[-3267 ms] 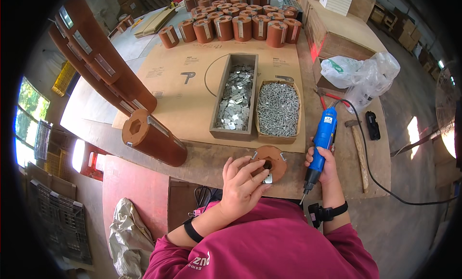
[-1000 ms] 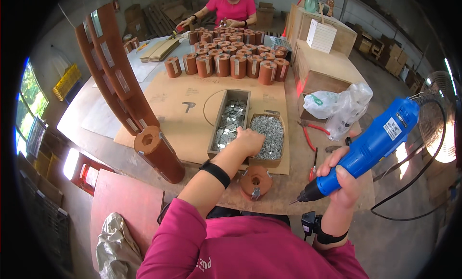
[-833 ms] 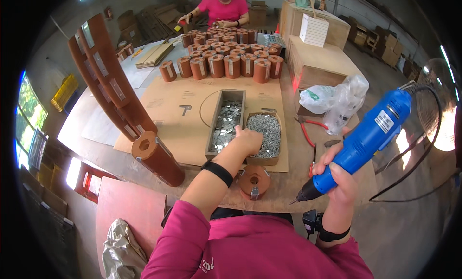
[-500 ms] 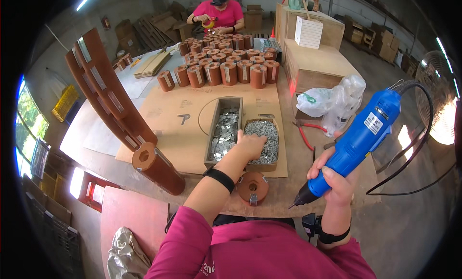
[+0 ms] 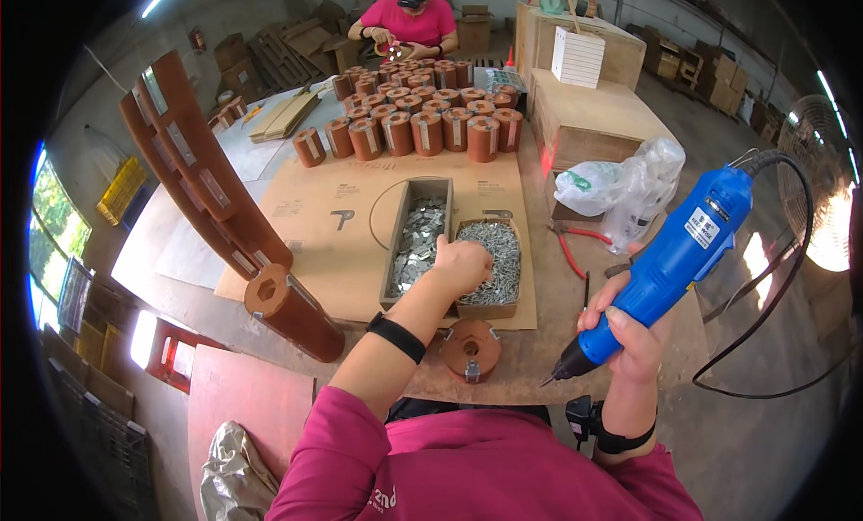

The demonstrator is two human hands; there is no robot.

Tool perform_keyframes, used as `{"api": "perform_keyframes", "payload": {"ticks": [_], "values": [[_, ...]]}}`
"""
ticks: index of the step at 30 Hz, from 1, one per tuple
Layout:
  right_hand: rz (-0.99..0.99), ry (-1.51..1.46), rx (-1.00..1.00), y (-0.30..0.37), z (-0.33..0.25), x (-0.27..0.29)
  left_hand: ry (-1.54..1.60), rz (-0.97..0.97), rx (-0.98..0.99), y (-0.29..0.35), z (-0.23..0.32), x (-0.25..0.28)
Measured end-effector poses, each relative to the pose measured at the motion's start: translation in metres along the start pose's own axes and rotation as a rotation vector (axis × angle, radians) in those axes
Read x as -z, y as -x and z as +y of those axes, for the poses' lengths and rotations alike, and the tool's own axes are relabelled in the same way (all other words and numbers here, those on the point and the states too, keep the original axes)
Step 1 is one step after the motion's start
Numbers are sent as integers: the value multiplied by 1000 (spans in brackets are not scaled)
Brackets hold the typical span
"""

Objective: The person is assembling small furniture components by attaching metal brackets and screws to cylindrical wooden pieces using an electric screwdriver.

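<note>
My right hand (image 5: 635, 346) is closed around a blue electric screwdriver (image 5: 674, 256), its bit pointing down and left over the table edge. My left hand (image 5: 461, 265) hovers low over a small cardboard box (image 5: 490, 311) of grey screws (image 5: 497, 285). Its fingers are curled together, and whatever they pinch is hidden. Left of that box stands a long grey tray (image 5: 430, 187) with thin shiny metal plates (image 5: 415, 251). Directly in front of me sits a short reddish-brown cylinder (image 5: 471, 341) with a central hole and a small metal piece on its near side.
Many similar brown cylinders (image 5: 427, 134) stand in rows farther back, before a person in pink (image 5: 412, 22). Tall stacked cylinders (image 5: 297, 314) lean at left. Red-handled pliers (image 5: 568, 251), plastic bags (image 5: 620, 193) and wooden boxes (image 5: 593, 116) are at right. The screwdriver's cable (image 5: 805, 224) loops at right.
My left hand has drawn back slightly from the screws, its fingers now more curled. The right hand and screwdriver have barely shifted. The person across has moved their hands.
</note>
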State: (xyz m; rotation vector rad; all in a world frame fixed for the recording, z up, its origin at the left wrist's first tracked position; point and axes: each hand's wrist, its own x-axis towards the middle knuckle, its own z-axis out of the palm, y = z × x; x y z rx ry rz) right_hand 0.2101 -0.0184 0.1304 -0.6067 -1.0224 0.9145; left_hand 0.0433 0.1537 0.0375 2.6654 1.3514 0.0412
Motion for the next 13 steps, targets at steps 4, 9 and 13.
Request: {"api": "perform_keyframes", "payload": {"ticks": [4,9,13], "values": [[-56,86,27,2,2,3,-67,221,-6,7,2,-6],[-20,48,56,6,2,0,369,219,-22,28,-2,5],[22,-133,297,1,6,-2,937,39,-10,81,11,31]]}}
